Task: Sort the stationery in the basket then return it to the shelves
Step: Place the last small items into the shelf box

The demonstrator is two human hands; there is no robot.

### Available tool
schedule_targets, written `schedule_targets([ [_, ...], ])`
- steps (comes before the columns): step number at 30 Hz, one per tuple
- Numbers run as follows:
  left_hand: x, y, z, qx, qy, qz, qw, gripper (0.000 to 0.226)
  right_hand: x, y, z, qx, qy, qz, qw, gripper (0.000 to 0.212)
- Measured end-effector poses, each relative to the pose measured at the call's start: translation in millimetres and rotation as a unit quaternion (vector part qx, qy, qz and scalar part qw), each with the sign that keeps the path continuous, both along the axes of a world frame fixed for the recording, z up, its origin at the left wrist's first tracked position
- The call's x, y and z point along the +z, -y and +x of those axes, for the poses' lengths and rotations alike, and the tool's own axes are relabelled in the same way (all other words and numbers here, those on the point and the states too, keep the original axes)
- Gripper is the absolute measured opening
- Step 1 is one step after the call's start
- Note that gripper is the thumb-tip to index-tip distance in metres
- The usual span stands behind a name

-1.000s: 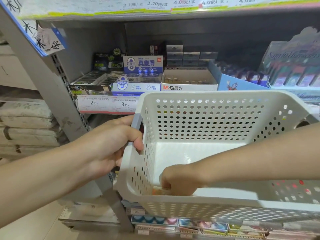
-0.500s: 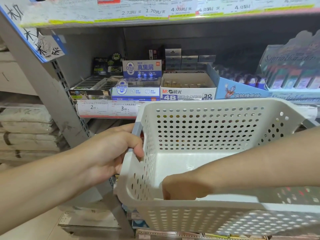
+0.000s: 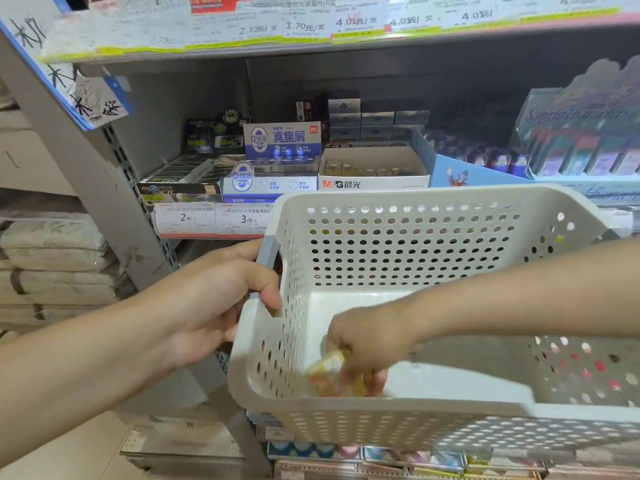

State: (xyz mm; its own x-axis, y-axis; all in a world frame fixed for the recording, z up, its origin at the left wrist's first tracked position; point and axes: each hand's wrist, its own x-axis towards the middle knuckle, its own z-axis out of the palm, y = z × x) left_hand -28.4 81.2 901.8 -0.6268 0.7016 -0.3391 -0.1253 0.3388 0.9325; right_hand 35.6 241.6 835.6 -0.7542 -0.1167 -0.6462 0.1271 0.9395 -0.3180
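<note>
Yellow-orange small item [image 3: 334,370], blurred, now shows at 9 o'clock of the right hand [image 3: 372,344], whose fingers curl around it; half a second ago it was hidden. It sits low in the white basket [image 3: 398,202], near corner. Left hand [image 3: 221,299] keeps gripping the grey handle [image 3: 268,252]. Likely it goes next to the shelf [image 3: 346,43].

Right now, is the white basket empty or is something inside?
Not empty. The right hand grips a small yellow-orange item inside the basket; the rest of its visible floor is bare.

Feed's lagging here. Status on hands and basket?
Left hand grips basket handle. Right hand inside, pinching blurred yellow item. Nothing blocking.
</note>
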Motion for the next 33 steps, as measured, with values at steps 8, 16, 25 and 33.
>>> schedule_targets([
  [8,-1.1,2.8,-0.5,-0.009,0.002,0.011,1.000,0.052,78.6,-48.0,-1.3,-0.117,-0.091,-0.168,0.974,0.014],
  [16,-1.2,6.3,1.2,-0.005,-0.008,0.000,1.000,0.062,130.9,-88.4,-7.6,-0.200,-0.208,-0.232,0.929,0.012],
  [25,0.7,5.0,-1.2,0.003,-0.011,-0.028,1.000,0.055,146.6,-137.2,-43.7,-0.267,-0.335,-0.136,0.893,0.006],
  [33,-6.5,1.5,-9.6,-0.020,-0.046,0.020,0.999,0.071,151.4,-167.4,-73.2,-0.270,-0.303,-0.069,0.911,0.011],
])
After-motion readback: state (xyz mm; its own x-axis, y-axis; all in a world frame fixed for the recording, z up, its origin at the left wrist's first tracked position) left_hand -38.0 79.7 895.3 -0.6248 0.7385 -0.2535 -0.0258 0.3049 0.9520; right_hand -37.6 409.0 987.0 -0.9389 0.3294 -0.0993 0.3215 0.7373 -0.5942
